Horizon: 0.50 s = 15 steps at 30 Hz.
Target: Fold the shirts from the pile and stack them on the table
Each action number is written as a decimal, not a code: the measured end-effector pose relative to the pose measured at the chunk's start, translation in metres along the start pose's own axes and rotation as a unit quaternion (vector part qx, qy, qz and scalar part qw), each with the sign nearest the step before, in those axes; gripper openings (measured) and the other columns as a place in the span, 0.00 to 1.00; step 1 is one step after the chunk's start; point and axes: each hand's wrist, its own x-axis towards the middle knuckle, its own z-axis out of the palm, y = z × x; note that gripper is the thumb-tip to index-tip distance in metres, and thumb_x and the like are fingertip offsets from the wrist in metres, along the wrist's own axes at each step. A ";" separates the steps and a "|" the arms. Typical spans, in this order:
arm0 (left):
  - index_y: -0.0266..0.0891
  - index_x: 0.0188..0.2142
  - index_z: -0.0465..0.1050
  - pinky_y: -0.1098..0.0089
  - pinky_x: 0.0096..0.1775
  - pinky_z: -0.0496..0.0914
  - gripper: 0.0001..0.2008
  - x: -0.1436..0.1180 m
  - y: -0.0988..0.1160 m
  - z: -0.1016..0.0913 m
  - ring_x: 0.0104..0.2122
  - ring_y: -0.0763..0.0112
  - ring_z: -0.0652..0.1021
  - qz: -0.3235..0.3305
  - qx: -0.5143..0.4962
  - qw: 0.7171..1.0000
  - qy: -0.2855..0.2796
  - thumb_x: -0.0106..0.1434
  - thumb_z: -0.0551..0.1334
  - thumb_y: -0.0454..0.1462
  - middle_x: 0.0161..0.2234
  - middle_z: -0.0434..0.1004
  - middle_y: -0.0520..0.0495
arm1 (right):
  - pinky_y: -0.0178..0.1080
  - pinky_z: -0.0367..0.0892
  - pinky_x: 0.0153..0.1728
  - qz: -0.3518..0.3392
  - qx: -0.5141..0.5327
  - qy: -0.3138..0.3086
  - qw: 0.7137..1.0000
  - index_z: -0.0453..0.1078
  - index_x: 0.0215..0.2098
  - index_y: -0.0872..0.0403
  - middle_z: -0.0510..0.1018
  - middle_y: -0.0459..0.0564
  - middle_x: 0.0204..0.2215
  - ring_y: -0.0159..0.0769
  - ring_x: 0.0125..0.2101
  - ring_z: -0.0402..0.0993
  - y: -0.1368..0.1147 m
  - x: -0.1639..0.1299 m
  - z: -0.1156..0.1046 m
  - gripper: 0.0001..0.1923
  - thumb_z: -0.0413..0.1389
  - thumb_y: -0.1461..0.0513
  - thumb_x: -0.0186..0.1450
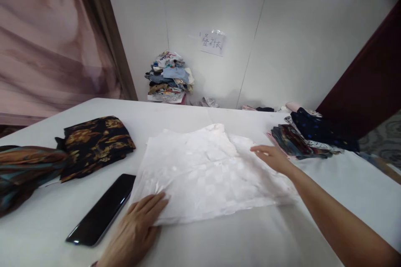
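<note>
A white shirt with a pale dotted pattern (200, 175) lies spread in front of me on the white table (238, 242). My left hand (138, 221) rests with outstretched fingers on its near left corner, where small creases run out from the fingertips. Over the shirt's right side is my right hand (271, 158), its fingers extended to the left and nothing visible in them. Whether the right hand touches the cloth, I cannot tell. Left of the shirt, close to my left hand, lies a black smartphone (102, 210).
At the left are a folded black floral garment (98, 144) and a striped brown-teal cloth (28, 171). Several folded garments (307, 135) are piled at the right. Behind the table's far edge rises a clothes stack (171, 77). A handwritten paper sign (213, 43) hangs on the wall.
</note>
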 end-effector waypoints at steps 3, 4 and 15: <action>0.49 0.56 0.69 0.55 0.51 0.71 0.30 -0.004 0.003 0.006 0.54 0.55 0.73 -0.008 0.009 1.000 0.007 0.53 0.56 0.31 0.57 0.70 0.49 | 0.39 0.66 0.52 -0.024 -0.020 0.000 1.000 0.76 0.44 0.55 0.79 0.52 0.47 0.41 0.49 0.73 -0.037 0.088 0.033 0.15 0.48 0.62 0.66; 0.50 0.56 0.69 0.55 0.51 0.71 0.31 -0.006 0.002 0.010 0.54 0.55 0.73 -0.010 0.009 1.000 0.007 0.52 0.56 0.31 0.57 0.70 0.49 | 0.39 0.64 0.54 -0.035 -0.068 -0.015 0.997 0.75 0.46 0.56 0.78 0.52 0.49 0.40 0.51 0.72 -0.047 0.116 0.047 0.16 0.47 0.63 0.67; 0.53 0.56 0.68 0.55 0.51 0.71 0.36 -0.011 0.002 0.012 0.53 0.54 0.73 -0.028 -0.052 0.998 -0.029 0.46 0.58 0.29 0.58 0.69 0.50 | 0.45 0.68 0.46 0.023 -0.191 -0.121 0.974 0.70 0.46 0.59 0.75 0.52 0.45 0.39 0.45 0.72 -0.087 0.265 0.161 0.14 0.54 0.58 0.67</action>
